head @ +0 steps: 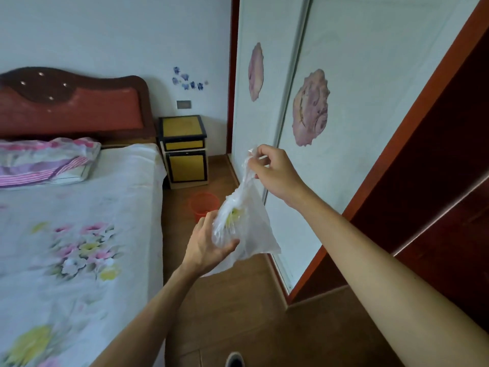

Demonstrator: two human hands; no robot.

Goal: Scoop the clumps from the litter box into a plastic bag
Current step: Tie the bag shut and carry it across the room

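A thin clear plastic bag (pixel 251 229) hangs in the air in front of me, with something yellowish showing faintly through it. My right hand (pixel 275 173) pinches the bag's bunched top and holds it up. My left hand (pixel 209 243) cups and grips the bag's lower part from the left. No litter box and no scoop are in view.
A bed (pixel 74 234) with a floral sheet fills the left. A yellow nightstand (pixel 184 149) stands by the far wall, with a small orange bin (pixel 203 205) on the wooden floor in front of it. White sliding wardrobe doors (pixel 357 128) line the right. A shoe tip (pixel 235 360) shows at the bottom.
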